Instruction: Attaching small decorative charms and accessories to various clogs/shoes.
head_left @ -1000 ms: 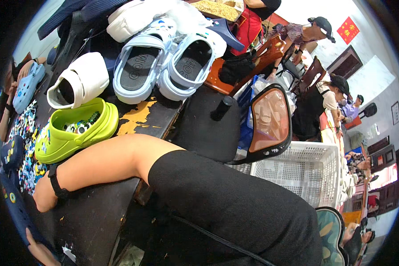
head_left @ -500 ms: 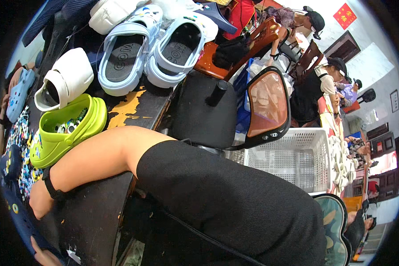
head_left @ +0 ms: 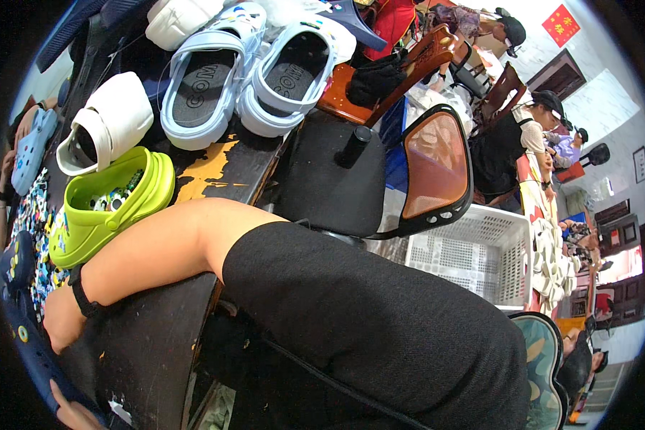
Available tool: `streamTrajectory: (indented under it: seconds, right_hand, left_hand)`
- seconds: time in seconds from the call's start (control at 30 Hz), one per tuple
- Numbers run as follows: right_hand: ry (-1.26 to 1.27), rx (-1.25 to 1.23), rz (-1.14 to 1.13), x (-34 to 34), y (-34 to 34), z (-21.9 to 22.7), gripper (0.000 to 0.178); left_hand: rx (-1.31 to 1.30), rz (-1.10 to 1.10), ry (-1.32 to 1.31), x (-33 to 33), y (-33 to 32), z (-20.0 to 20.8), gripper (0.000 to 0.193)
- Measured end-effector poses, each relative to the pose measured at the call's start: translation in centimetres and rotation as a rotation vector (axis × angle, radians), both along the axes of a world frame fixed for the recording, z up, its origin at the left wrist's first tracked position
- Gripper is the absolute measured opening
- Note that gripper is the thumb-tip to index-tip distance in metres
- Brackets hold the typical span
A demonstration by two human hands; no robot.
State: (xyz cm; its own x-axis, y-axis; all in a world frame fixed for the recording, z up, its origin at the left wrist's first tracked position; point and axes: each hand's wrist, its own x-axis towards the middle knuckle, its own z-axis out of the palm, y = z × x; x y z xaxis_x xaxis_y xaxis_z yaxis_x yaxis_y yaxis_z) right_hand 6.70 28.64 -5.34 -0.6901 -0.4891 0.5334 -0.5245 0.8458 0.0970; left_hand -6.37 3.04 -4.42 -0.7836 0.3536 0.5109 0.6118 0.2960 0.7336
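A navy clog (head_left: 39,358) with a round charm on it lies at the lower left rim of the head view. My left hand (head_left: 73,414) shows only in part, with a finger or thumb laid along the clog's lower edge. Reaching in across the table, my right hand (head_left: 63,319) wears a black wristband and is at the clog's upper side. Its fingers are turned away and hidden. Beside my right forearm stands a lime green clog (head_left: 111,204) with loose charms inside. A second navy clog (head_left: 16,264) with charms sits beyond my right hand.
Small colourful charms (head_left: 34,215) are heaped behind the green clog. White clogs (head_left: 107,129) and light blue clogs (head_left: 202,93) stand on the dark table (head_left: 150,337). Another person's hand (head_left: 11,161) is near a blue clog (head_left: 34,150). A chair (head_left: 437,168) and white crate (head_left: 473,265) are at right.
My right hand has shifted slightly to the left beside the navy clog. My left hand stays at the clog's lower edge. The whole view has moved a little.
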Motion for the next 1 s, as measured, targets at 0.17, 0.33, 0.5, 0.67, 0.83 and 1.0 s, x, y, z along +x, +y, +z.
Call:
streamTrajectory:
  seconds: [0.17,0.33,0.5,0.67,0.83,1.0]
  right_hand:
    - [-0.008,0.023,0.004,0.2,-0.5,0.5,0.027]
    - [0.025,-0.01,0.02,-0.1,-0.5,0.4,0.028]
    - [0.01,-0.004,0.006,0.3,-0.6,0.5,0.025]
    - [0.028,-0.026,-0.008,0.9,0.1,0.1,0.021]
    - [0.046,0.02,-0.023,0.8,-0.2,1.9,0.015]
    - [0.087,-0.193,0.088,0.2,-2.6,1.7,0.01]
  left_hand:
    - [-0.045,0.002,-0.046,3.7,2.0,1.8,0.048]
    - [-0.083,-0.01,-0.093,7.3,3.8,3.4,0.047]
    - [-0.129,-0.014,-0.145,8.5,4.5,3.9,0.046]
    - [-0.168,-0.027,-0.204,10.2,6.3,4.1,0.046]
    - [-0.186,0.003,-0.232,7.6,4.9,4.6,0.046]
    - [-0.184,0.122,-0.175,6.9,-0.4,4.1,0.047]
